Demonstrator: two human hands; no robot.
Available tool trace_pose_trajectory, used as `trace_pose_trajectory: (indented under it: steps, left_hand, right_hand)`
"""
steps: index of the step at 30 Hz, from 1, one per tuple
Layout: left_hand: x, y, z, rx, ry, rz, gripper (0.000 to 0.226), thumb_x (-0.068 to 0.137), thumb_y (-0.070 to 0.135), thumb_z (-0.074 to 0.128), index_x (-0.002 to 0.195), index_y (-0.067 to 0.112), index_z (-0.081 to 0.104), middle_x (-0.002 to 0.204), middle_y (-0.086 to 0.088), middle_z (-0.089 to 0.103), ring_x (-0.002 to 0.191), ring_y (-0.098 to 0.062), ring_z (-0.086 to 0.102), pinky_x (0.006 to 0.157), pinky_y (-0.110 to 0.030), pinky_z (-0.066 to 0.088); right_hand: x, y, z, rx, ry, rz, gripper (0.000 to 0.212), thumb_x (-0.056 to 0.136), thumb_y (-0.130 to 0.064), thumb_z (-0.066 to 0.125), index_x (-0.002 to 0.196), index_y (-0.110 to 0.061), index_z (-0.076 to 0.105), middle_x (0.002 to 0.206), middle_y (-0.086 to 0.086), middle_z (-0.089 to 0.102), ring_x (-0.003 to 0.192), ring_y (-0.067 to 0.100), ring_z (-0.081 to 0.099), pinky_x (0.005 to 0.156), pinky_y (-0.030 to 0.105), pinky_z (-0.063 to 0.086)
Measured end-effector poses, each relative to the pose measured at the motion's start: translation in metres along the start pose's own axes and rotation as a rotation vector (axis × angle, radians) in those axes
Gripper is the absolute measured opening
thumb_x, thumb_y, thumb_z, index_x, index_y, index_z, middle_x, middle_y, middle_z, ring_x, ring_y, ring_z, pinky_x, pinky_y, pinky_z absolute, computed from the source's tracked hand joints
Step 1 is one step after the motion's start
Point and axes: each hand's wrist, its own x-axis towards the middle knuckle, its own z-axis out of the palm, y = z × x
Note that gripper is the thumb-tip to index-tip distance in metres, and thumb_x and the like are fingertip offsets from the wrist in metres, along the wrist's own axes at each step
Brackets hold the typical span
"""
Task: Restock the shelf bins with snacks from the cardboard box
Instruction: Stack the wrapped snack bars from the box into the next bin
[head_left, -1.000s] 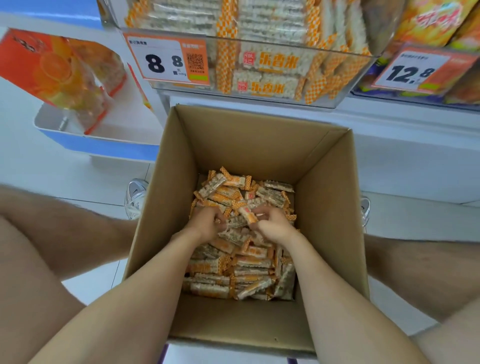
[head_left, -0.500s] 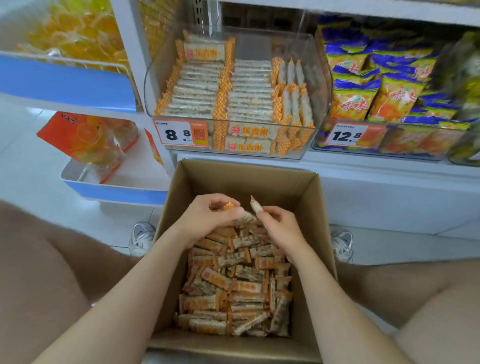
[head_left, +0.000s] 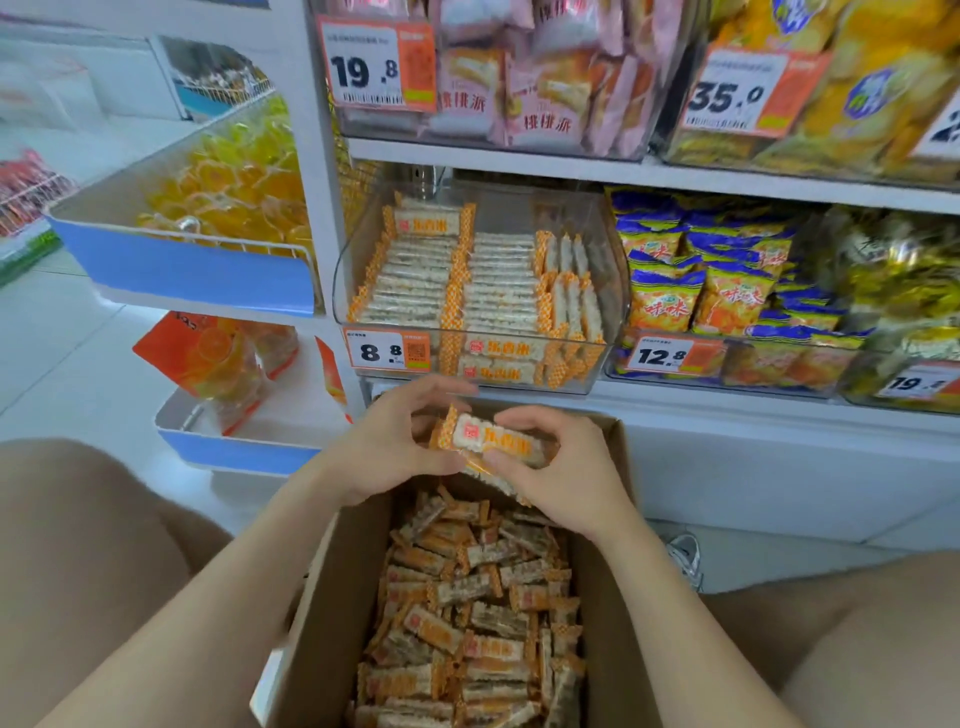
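Both hands sit higher than half a second ago, lifted out of the cardboard box (head_left: 332, 597) toward the clear shelf bin (head_left: 608, 270). The left hand (head_left: 384, 441) and right hand (head_left: 561, 467) grasp a small bundle of snack bars (head_left: 493, 439) between curled fingers (head_left: 524, 415), just below the bin's 8.8 price tag (head_left: 387, 351). More bars fill the box.

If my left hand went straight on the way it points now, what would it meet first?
Probably the front wall of the clear bin just above the left hand and its bars; depth is unclear.
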Motion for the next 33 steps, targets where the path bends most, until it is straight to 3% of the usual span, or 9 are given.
trace_pose_trajectory:
  steps: [4, 10, 14, 18, 21, 25, 27, 29, 33]
  left_hand:
    - [-0.003, 0.038, -0.027, 0.043, -0.074, 0.065, 0.059, 0.078, 0.013, 0.092, 0.130, 0.028, 0.069, 0.125, 0.007, 0.071, 0.122, -0.014, 0.065, 0.106, -0.041, 0.051]
    - [-0.007, 0.077, -0.055, 0.121, -0.129, 0.088, 0.048, 0.072, 0.013, 0.096, 0.114, 0.018, 0.075, 0.113, 0.005, 0.075, 0.113, -0.014, 0.069, 0.097, -0.029, 0.055]
    - [0.002, 0.096, -0.070, 0.105, -0.071, 0.139, 0.043, 0.073, 0.014, 0.096, 0.109, 0.018, 0.073, 0.109, 0.001, 0.075, 0.105, -0.018, 0.072, 0.089, -0.034, 0.058]
    - [0.016, 0.108, -0.083, 0.087, -0.013, 0.224, 0.044, 0.074, 0.016, 0.095, 0.112, 0.019, 0.072, 0.117, -0.002, 0.073, 0.113, -0.025, 0.070, 0.091, -0.050, 0.061]
    - [0.028, 0.095, -0.092, 0.051, 0.071, 0.208, 0.059, 0.074, 0.020, 0.095, 0.126, 0.027, 0.068, 0.124, 0.005, 0.071, 0.118, -0.017, 0.067, 0.097, -0.045, 0.060]
    - [0.058, 0.070, -0.106, 0.604, 0.344, 0.152, 0.070, 0.086, 0.047, 0.082, 0.146, 0.034, 0.049, 0.133, 0.016, 0.051, 0.127, -0.010, 0.052, 0.106, -0.030, 0.044]
    - [0.074, 0.065, -0.110, 0.723, 0.378, 0.157, 0.055, 0.095, 0.034, 0.072, 0.145, 0.027, 0.051, 0.131, 0.008, 0.047, 0.128, -0.019, 0.048, 0.102, -0.027, 0.039]
    - [0.089, 0.063, -0.111, 0.766, 0.341, 0.154, 0.048, 0.100, 0.030, 0.065, 0.145, 0.020, 0.052, 0.141, -0.001, 0.049, 0.135, -0.023, 0.046, 0.104, -0.028, 0.036]
    - [0.113, 0.053, -0.107, 0.995, 0.005, -0.105, 0.077, 0.103, 0.060, 0.037, 0.159, 0.008, 0.029, 0.164, -0.018, 0.025, 0.153, -0.039, 0.018, 0.123, -0.045, 0.019]
  right_hand:
    - [0.003, -0.024, -0.001, 0.127, 0.000, -0.048, 0.031, 0.081, -0.039, 0.090, 0.109, -0.035, 0.077, 0.106, -0.025, 0.075, 0.107, -0.005, 0.068, 0.097, 0.023, 0.053]
    - [0.015, -0.050, -0.004, 0.210, -0.075, -0.097, 0.033, 0.079, -0.035, 0.093, 0.107, -0.030, 0.075, 0.104, -0.012, 0.078, 0.099, 0.007, 0.074, 0.092, 0.032, 0.059]
    - [0.038, -0.062, -0.015, 0.315, -0.111, -0.060, 0.017, 0.101, -0.031, 0.069, 0.114, -0.022, 0.074, 0.111, -0.003, 0.076, 0.107, 0.015, 0.071, 0.098, 0.038, 0.054]
    - [0.057, -0.088, -0.040, 0.392, -0.325, 0.134, 0.024, 0.109, -0.029, 0.054, 0.127, -0.027, 0.070, 0.112, 0.003, 0.077, 0.105, 0.027, 0.074, 0.086, 0.042, 0.053]
    - [0.077, -0.101, -0.052, 0.167, -0.302, 0.055, 0.024, 0.109, -0.033, 0.053, 0.127, -0.035, 0.069, 0.103, -0.002, 0.076, 0.094, 0.023, 0.072, 0.078, 0.038, 0.055]
    - [0.120, -0.092, -0.049, -0.212, -0.142, -0.093, 0.038, 0.110, -0.031, 0.050, 0.147, -0.023, 0.054, 0.097, -0.005, 0.069, 0.058, 0.000, 0.059, 0.051, 0.015, 0.040]
    - [0.146, -0.083, -0.044, -0.334, -0.084, -0.163, 0.041, 0.110, -0.034, 0.049, 0.149, -0.021, 0.050, 0.119, 0.001, 0.068, 0.082, -0.005, 0.064, 0.068, 0.013, 0.047]
    - [0.174, -0.070, -0.035, -0.458, -0.035, -0.201, 0.043, 0.110, -0.036, 0.047, 0.151, -0.020, 0.048, 0.142, 0.004, 0.060, 0.125, 0.014, 0.058, 0.101, 0.032, 0.047]
    - [0.222, -0.056, -0.006, -0.666, 0.014, -0.184, 0.044, 0.112, -0.034, 0.042, 0.154, -0.023, 0.042, 0.151, 0.007, 0.051, 0.137, 0.036, 0.043, 0.113, 0.047, 0.036]
